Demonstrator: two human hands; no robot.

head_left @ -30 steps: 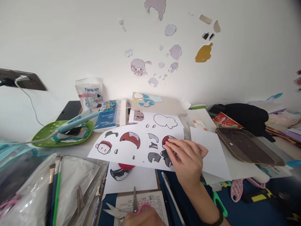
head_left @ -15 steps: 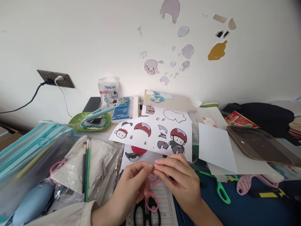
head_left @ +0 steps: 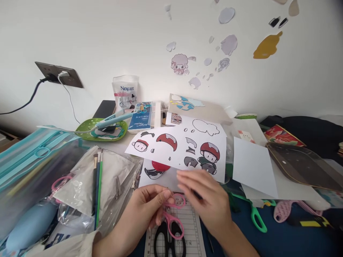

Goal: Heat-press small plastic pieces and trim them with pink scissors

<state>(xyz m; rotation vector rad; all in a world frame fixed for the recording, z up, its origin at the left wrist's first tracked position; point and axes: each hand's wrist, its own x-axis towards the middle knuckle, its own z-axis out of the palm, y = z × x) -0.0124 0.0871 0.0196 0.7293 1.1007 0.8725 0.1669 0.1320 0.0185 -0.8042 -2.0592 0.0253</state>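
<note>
Over the lined sheet (head_left: 194, 223), beside pink-handled scissors (head_left: 167, 216), the left hand (head_left: 146, 210) pinches, seemingly for precision, around what, if anything, I can't tell; the right hand (head_left: 207, 198) hovers, fingers slightly parted.

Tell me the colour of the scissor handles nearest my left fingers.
Those scissor handles are pink; the head view shows them best.

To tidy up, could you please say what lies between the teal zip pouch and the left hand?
In the head view, paintbrushes and a clear plastic bag lie there.
</note>
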